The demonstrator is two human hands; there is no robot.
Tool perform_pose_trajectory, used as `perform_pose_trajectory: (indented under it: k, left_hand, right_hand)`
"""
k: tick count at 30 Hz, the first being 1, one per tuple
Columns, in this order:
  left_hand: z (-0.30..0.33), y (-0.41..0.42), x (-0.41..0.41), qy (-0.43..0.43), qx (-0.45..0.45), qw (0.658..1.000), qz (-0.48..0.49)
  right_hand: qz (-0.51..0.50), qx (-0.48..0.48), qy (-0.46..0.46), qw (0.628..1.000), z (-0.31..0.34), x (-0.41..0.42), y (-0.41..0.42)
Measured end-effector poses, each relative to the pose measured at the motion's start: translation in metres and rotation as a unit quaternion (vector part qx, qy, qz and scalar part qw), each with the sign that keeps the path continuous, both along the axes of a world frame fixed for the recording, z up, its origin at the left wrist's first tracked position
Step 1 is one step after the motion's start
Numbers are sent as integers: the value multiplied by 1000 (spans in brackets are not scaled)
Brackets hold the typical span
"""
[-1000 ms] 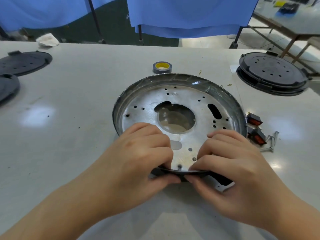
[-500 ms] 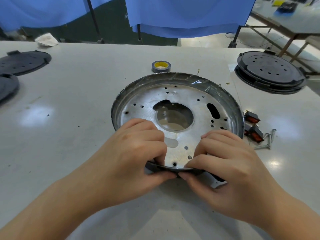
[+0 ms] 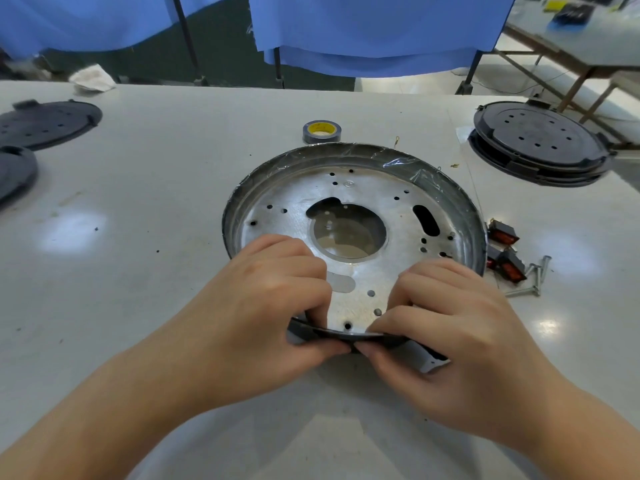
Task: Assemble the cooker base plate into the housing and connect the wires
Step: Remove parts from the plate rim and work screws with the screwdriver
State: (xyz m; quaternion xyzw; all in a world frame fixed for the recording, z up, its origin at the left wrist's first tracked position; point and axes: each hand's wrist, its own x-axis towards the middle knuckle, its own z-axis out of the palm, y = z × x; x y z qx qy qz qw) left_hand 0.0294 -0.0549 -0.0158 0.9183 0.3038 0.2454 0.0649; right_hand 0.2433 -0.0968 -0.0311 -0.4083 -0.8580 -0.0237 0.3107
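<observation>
The cooker base plate point(image 3: 360, 202), a round metal disc with a raised rim, a large central opening and many small holes, lies flat on the white table point(image 3: 173, 188) directly in front of the person, its upper rim wrapped in clear film. Both hands are clamped on its near edge, side by side and almost meeting: the left hand point(image 3: 263, 306) has its fingers curled over the rim onto the plate's inner face with the thumb beneath, and the right hand point(image 3: 446, 323) grips likewise just beside it, thumb tips nearly touching under the rim. This paired pinch appears intended to work the edge, possibly seating a dark strip point(image 3: 346, 337) that shows along the rim between the thumbs, though its exact nature cannot be determined. A pale tab point(image 3: 433, 363) projects below the right hand. No wires are seen at the plate. Red rocker switches point(image 3: 504, 251) and loose screws point(image 3: 533, 275) lie to the right of the plate, near at hand, presumably staged for later fitting. A tape roll point(image 3: 322, 131) sits beyond the plate, and stacked black covers point(image 3: 536, 143) rest at far right.
</observation>
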Motion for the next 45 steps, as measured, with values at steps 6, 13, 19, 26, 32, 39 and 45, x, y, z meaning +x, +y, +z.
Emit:
perform_pose_trajectory:
  k: [6,13,19,26,32,39,45]
  left_hand:
    - [-2,2,-1,-2,-19,1000,-1]
    - [2,0,0,3,-10,1000,7]
    - [1,-1,0,-12,-10,1000,4]
    - [-2,1,0,-38,-13,999,-15]
    - [-3,1,0,-42,-17,999,-11]
    - [-1,0,0,-49,-29,998,-15]
    - [-1,-1,1,-47,-25,998,-16]
  right_hand:
    - [-4,-51,96,994,11,10,0]
    - [-185,-220,166,943,40,75,23]
    - [-200,-273,212,917,53,112,14]
    - [-320,-376,-13,870,29,120,23]
    - [-324,-374,-29,868,28,117,24]
    - [-261,-331,75,904,40,117,22]
    - [-122,-242,224,936,89,84,8]
